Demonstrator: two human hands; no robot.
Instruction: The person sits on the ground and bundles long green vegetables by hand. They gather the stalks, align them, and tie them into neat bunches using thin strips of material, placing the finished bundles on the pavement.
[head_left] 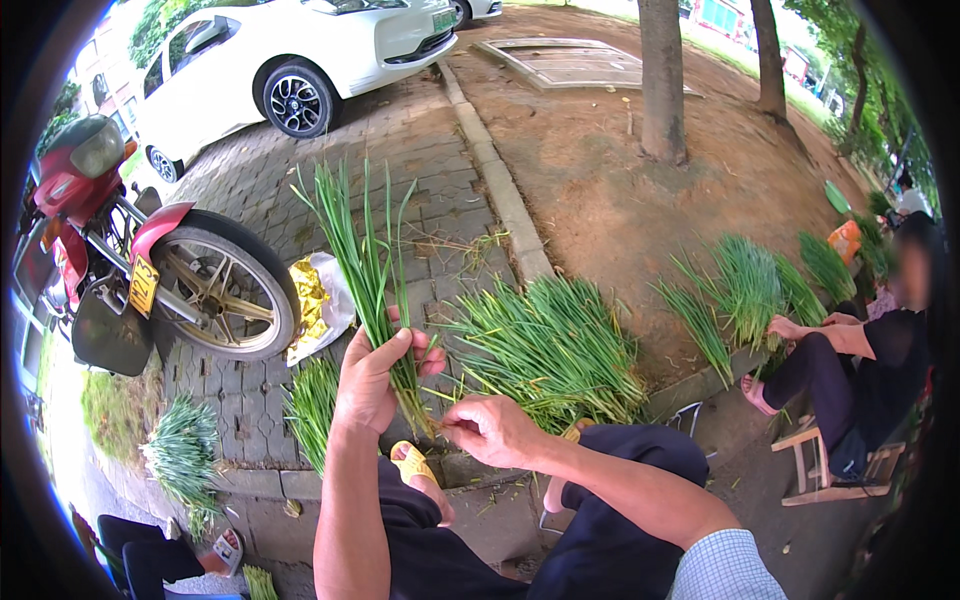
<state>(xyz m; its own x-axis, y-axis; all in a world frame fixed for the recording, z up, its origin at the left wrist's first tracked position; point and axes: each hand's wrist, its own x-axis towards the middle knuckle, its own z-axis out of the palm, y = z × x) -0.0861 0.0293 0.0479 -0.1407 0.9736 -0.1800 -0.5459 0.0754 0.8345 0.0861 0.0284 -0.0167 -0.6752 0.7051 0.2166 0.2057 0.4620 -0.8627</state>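
A bunch of garlic chives [362, 250] stands upright in my left hand [366, 378], its long green leaves fanning out above the thumb and fingers. Just right of the bunch's pale lower ends is my right hand [492, 430], thumb and fingertips pinched together; what they hold, if anything, is too small to make out. Beyond my right hand, a large heap of chives [560, 345] lies on the paving with yellowed bits among it. Another, smaller bundle of chives [314, 410] rests left of my left forearm.
A red motorcycle [165, 270] stands at left beside a gold-and-white bag [318, 300]. A white car [290, 60] is parked behind. On the right, a seated co-worker [850, 360] handles chives near more bundles [745, 285]. Further chives [185, 455] lie at lower left, near another person's leg [165, 550].
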